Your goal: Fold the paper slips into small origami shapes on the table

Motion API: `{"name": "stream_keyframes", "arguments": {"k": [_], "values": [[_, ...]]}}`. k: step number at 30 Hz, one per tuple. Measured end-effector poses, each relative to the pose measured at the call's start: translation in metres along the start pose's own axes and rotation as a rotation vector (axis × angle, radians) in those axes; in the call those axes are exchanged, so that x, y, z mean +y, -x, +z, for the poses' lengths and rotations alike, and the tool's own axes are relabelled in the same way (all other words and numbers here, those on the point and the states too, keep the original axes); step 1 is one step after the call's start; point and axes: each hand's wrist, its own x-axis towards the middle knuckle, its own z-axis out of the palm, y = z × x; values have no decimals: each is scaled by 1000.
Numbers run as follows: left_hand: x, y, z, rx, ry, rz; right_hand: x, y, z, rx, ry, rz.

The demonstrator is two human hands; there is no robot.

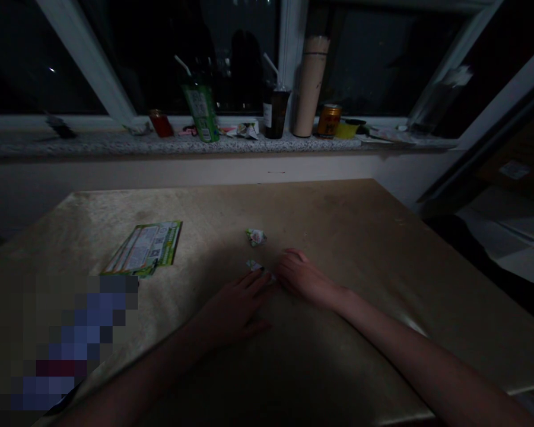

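Head view: printed piece [252,264] is partly covered by left hand [235,305], right hand [306,277] set alongside; neither grip can be told; creasing might be caused by uneven pressure.

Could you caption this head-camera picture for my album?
Dim light: left hand and right hand at a small patterned piece on a brown table, a second piece beyond, printed sheets lying left.

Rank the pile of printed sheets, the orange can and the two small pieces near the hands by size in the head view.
1. Pile
2. Can
3. Far piece
Unranked: near piece, partly hidden by the left hand.
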Motion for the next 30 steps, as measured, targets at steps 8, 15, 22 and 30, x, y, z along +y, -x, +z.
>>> {"name": "stream_keyframes", "arguments": {"k": [8,15,22,30], "values": [[2,0,0,32,2,-7,6,10,-6,11,-184,184],[8,-2,-3,59,1,-18,12,7,-2,-51,-375,349],[11,-3,-3,45,-7,-23,14,0,-1,-50,-437,495],[11,-2,-4,32,-12,-25,13,-6,-6,-94,-473,520]]}}
